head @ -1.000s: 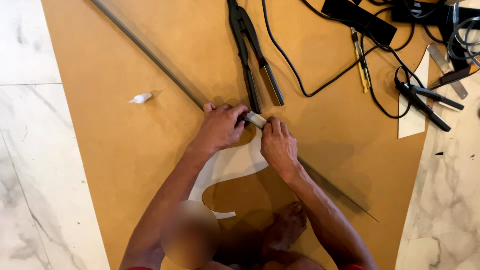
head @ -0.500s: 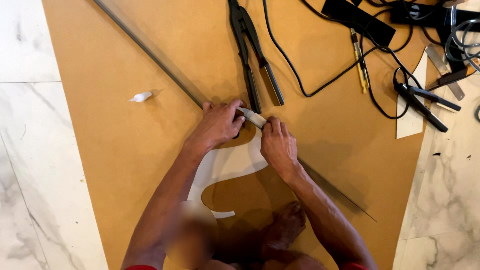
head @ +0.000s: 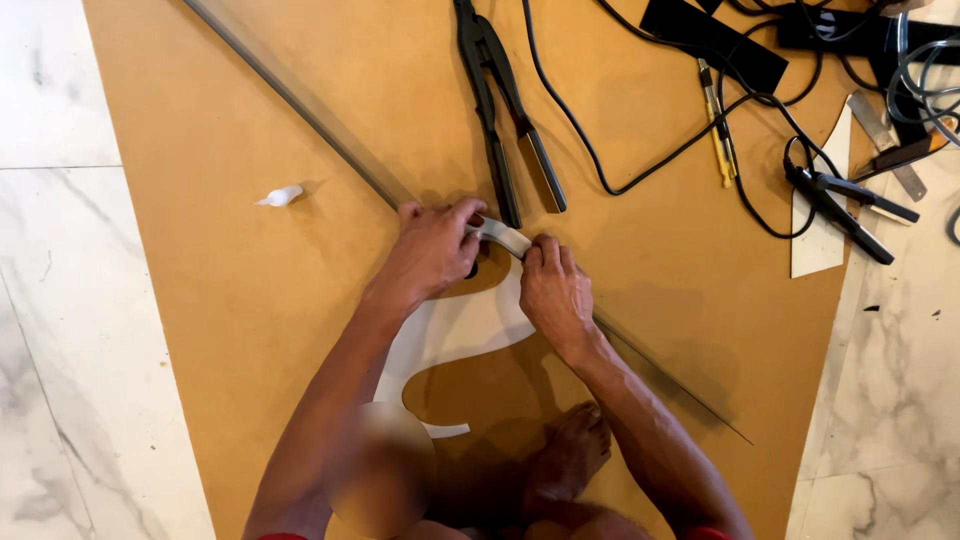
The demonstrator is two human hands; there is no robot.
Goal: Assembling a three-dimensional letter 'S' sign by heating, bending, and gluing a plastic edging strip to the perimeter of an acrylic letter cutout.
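White curved cut-out (head: 455, 335) lies under both hands, its upper end pinched.
I see left hand (head: 432, 250) and right hand (head: 553, 292) gripping that strip end; uneven pull could snap it, or shift the metal rod (head: 300, 105) beside them.

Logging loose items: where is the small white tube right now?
In the head view, the small white tube lies alone on the brown board, left of the left hand and the long metal strip.
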